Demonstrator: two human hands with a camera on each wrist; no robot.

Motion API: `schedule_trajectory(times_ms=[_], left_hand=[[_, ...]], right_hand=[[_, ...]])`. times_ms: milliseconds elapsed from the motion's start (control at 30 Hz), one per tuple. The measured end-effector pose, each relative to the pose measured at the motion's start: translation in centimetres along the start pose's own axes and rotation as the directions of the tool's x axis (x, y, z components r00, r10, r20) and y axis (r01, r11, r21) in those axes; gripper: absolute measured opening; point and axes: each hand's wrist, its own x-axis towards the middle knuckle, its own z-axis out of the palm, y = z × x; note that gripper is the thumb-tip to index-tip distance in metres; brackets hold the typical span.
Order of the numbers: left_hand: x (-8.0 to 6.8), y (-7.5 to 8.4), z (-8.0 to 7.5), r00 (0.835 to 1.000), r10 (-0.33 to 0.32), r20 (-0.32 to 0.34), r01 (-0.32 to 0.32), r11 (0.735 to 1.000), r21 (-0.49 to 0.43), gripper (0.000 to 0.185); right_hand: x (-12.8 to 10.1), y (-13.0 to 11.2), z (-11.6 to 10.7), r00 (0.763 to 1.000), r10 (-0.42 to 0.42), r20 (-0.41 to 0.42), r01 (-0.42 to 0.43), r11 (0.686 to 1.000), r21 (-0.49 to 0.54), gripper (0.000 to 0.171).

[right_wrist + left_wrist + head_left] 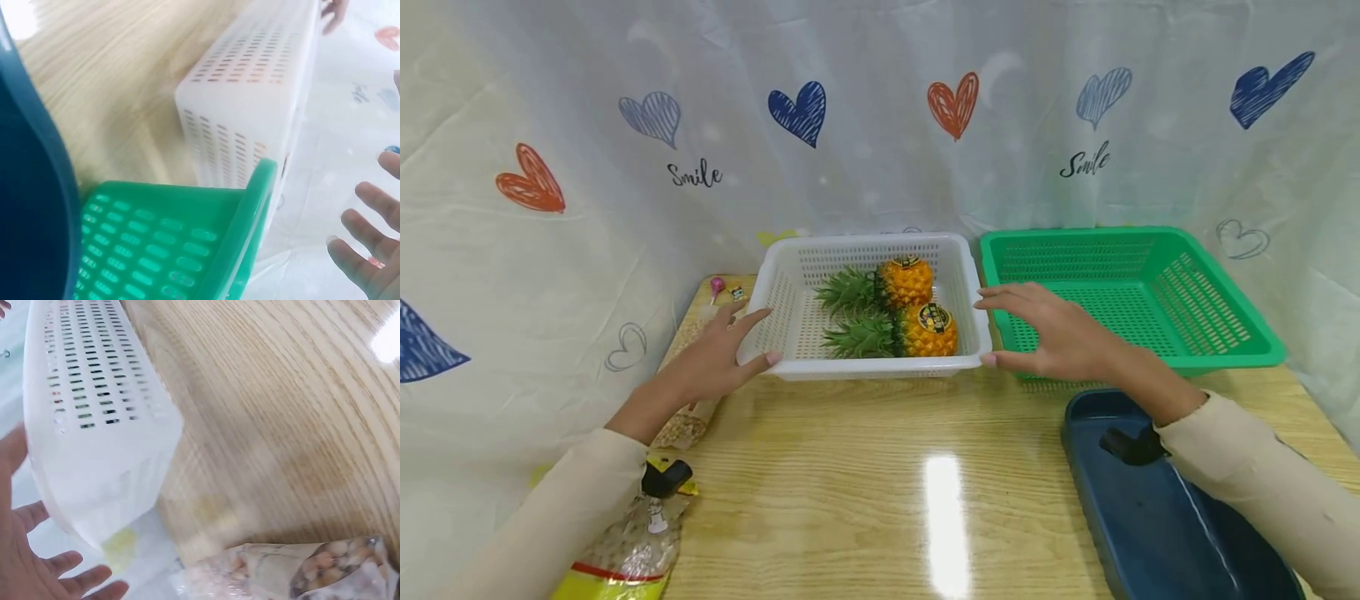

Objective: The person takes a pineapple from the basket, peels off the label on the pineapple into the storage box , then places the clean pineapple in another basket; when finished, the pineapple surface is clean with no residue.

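A white plastic basket [797, 365] stands at the back of the table with two pineapples in it. Their leafy tops point left; the upper pineapple [908, 283] and the lower pineapple [929, 332] each carry a round dark label. My left hand [718, 350] is spread at the basket's left end, fingers apart, thumb by its front corner. In the left wrist view, that hand [37, 562] is beside the basket rim. At the opposite end is my right hand [1048, 329], fingers extended, between the white basket and a green basket [1232, 362]. Neither hand grips anything; whether fingertips touch the rim, I cannot tell.
A dark blue tray [1150, 517] lies at the front right, below my right forearm. On the left are a bag of nuts [685, 425], another clear-and-yellow bag [632, 542], a pink lollipop [717, 284] and a small wrapped piece [737, 293]. A patterned curtain [880, 117] hangs behind.
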Motion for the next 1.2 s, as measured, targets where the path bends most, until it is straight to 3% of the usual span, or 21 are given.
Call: schedule_trajectory(times_ms=[133,300,400,600,833,967,1200], left_hand=[[0.2,-0.8,0.5,0.999,-0.006,0.050,0.011,0.996,-0.092,0.081],[0.6,-1.7,1.2,0.998,0.046,0.048,-0.035,0.977,-0.208,0.080],[0.7,-1.9,1.6,0.997,0.061,0.041,-0.047,0.954,-0.296,0.081],[0.6,-1.8,1.9,0.998,0.029,0.051,-0.006,0.915,-0.404,0.083],[0.5,-1.3,1.9,0.997,-0.014,0.081,0.057,0.828,-0.558,0.085],[0.5,-1.4,2.0,0.995,-0.033,0.095,0.084,0.793,-0.603,0.087],[0.5,-1.4,2.0,0.994,-0.043,0.101,0.097,0.772,-0.628,0.089]], right_hand=[[0.7,0.1,0.0,1.000,0.024,0.001,-0.024,1.000,0.016,0.067],[1.4,0.3,-0.1,0.999,0.052,0.004,-0.052,0.998,0.039,0.067],[1.7,0.2,-0.2,0.998,0.056,0.011,-0.056,0.997,0.052,0.066],[2.5,0.4,-0.3,0.998,0.057,0.033,-0.060,0.995,0.085,0.066],[3.7,0.5,-0.4,0.996,0.065,0.054,-0.072,0.985,0.154,0.065],[4.4,0.5,-0.5,0.994,0.076,0.077,-0.090,0.977,0.191,0.065],[5.8,0.5,-0.4,0.991,0.092,0.096,-0.112,0.966,0.234,0.062]])
